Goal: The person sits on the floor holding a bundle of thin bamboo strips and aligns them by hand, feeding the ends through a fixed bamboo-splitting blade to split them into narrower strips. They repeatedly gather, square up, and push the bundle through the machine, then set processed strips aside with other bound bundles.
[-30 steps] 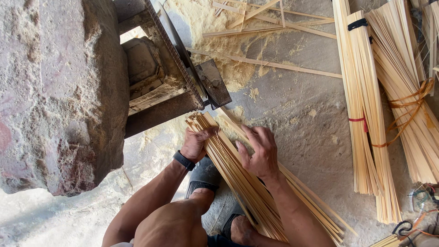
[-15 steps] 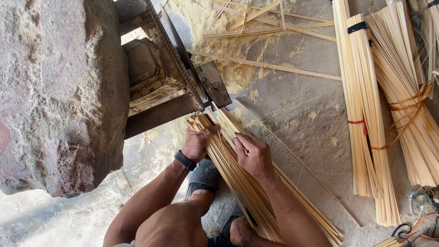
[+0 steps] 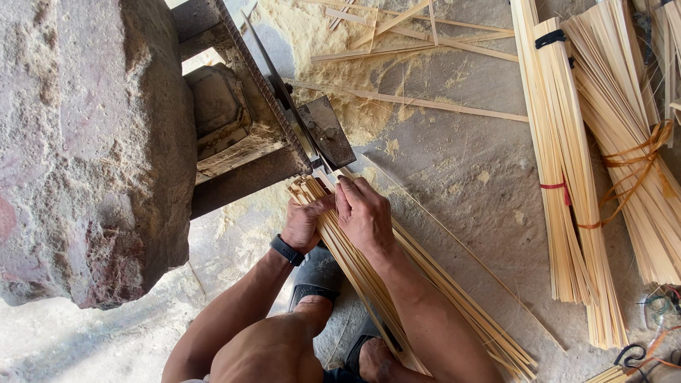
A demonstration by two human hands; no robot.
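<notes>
Down near the person's knee and sandalled feet, a long sheaf of bamboo strips (image 3: pixel 418 284) is lying slantwise on the concrete floor (image 3: pixel 482 170). Both hands are closing on its far end: the left hand (image 3: pixel 306 221) is cupping the tips, the right hand (image 3: pixel 363 213) is pressing flat on top. These strips look light, thin and springy, likely to splay or splinter, so gripping them bunched near the ends seems wisest. Just beyond, a metal blade (image 3: pixel 312 135) is jutting from the machine. Farther right, tied bundles (image 3: pixel 567 177) are lying.
</notes>
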